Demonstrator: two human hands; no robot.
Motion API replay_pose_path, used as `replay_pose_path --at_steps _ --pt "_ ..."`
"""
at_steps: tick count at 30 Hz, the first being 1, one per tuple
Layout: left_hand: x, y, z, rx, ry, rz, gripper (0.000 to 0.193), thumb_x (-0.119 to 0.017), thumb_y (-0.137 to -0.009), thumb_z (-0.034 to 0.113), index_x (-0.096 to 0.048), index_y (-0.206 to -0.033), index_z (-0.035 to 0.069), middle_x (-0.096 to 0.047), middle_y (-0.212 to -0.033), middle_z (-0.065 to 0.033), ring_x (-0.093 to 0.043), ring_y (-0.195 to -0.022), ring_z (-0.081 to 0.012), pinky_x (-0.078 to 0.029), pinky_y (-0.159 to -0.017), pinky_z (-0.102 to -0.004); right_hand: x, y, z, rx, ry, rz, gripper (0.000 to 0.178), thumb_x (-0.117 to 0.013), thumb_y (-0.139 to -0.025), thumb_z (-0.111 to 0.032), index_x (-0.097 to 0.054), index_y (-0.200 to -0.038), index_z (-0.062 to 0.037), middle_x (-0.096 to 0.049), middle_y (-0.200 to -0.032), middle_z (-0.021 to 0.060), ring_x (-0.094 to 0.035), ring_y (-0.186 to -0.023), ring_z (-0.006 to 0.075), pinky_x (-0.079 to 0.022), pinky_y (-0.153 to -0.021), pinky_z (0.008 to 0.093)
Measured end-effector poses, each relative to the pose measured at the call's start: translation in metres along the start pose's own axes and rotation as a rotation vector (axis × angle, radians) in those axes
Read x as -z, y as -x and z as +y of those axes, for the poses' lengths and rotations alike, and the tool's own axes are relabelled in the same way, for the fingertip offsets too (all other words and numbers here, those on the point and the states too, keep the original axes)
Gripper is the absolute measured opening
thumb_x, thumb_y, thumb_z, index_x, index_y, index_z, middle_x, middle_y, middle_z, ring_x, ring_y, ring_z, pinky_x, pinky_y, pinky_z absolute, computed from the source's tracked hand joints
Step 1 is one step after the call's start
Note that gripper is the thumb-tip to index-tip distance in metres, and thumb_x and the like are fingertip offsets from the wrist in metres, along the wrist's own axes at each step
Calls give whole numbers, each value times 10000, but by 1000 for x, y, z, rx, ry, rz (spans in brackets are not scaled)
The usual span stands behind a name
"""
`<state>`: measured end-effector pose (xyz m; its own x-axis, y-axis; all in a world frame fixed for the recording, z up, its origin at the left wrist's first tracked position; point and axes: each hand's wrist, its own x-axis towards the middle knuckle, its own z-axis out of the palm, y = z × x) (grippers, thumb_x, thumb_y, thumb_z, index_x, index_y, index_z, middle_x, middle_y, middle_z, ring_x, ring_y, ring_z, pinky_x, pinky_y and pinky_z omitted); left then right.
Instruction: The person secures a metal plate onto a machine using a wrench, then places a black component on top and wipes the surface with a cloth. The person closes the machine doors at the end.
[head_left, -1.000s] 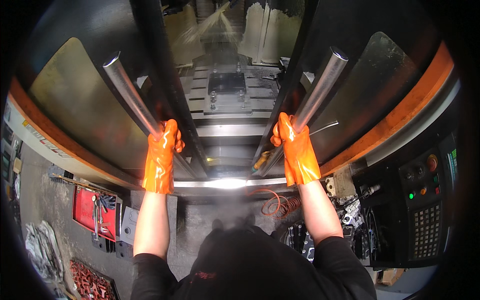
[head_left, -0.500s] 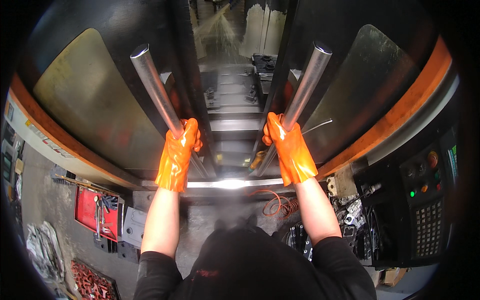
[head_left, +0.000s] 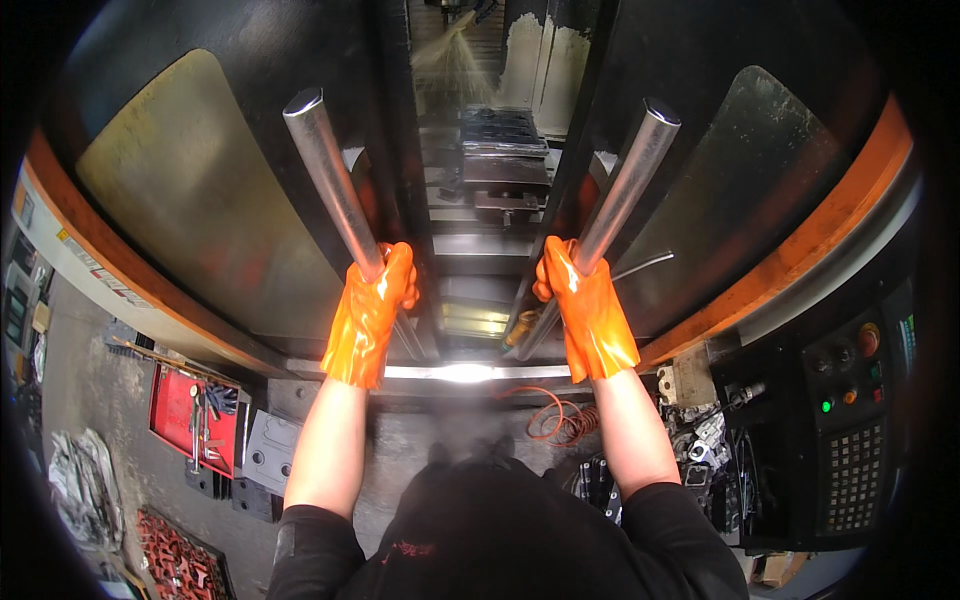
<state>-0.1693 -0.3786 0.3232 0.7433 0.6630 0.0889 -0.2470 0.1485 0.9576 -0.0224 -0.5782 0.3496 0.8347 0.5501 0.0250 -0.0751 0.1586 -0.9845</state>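
Orange rubber gloves cover both of my hands. My left hand [head_left: 375,315] is closed round the long metal bar handle [head_left: 335,180] of the left machine door [head_left: 270,130]. On the matching bar handle [head_left: 630,180] of the right machine door [head_left: 690,150], my right hand [head_left: 588,310] is wrapped in the same way. The two doors stand apart, with a gap between them. Through it I see a dark, flat block-like workpiece [head_left: 504,132] on the machine's bed, and a coolant spray [head_left: 455,62] fanning out above.
On the right is a control panel [head_left: 855,430] with keys and a lit green button. An orange coiled hose [head_left: 565,422] lies on the floor beside metal parts [head_left: 705,435]. A red tool tray [head_left: 190,420] and a crate of reddish parts [head_left: 180,555] are at left.
Inside the machine, the dark block workpiece has shifted left into the middle of the gap. The whole view has moved slightly; both hands keep their hold on the handles.
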Motion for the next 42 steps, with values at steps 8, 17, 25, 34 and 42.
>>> replay_pose_path --at_steps 8,17,25,34,42 --pt "7 4 5 14 -15 -64 307 -671 -998 325 -544 -870 76 -495 -736 3 -488 -657 -116 -430 -632 -295 -4 -1 3 -2 0 6 352 -648 -1027 -255 -481 -774 -75 -486 -729 31 -450 -636 132 -421 -609 296" --pt "14 0 3 22 -9 -73 285 -664 -1002 299 -545 -858 84 -487 -722 7 -480 -653 -112 -425 -626 -293 -7 0 1 3 54 9 364 -644 -1028 -267 -467 -775 -74 -477 -717 29 -450 -632 132 -412 -607 300" --pt "12 4 4 26 29 -51 291 -681 -1000 311 -548 -877 83 -493 -748 7 -479 -664 -110 -425 -627 -291 -7 -1 7 25 28 16 349 -643 -1030 -254 -473 -785 -74 -479 -720 30 -447 -633 135 -411 -606 301" --pt "16 2 2 31 24 -51 306 -673 -1005 329 -543 -887 79 -490 -763 5 -470 -671 -112 -420 -627 -292 -10 -1 8 8 42 12 327 -648 -1025 -259 -485 -816 -68 -489 -729 33 -453 -634 136 -414 -605 301" --pt "15 -1 -1 6 47 -21 241 -667 -1010 228 -486 -921 96 -474 -718 -3 -464 -591 -110 -418 -541 -287 -16 1 7 18 18 30 348 -639 -1031 -252 -462 -785 -79 -464 -718 25 -435 -632 132 -402 -602 303"
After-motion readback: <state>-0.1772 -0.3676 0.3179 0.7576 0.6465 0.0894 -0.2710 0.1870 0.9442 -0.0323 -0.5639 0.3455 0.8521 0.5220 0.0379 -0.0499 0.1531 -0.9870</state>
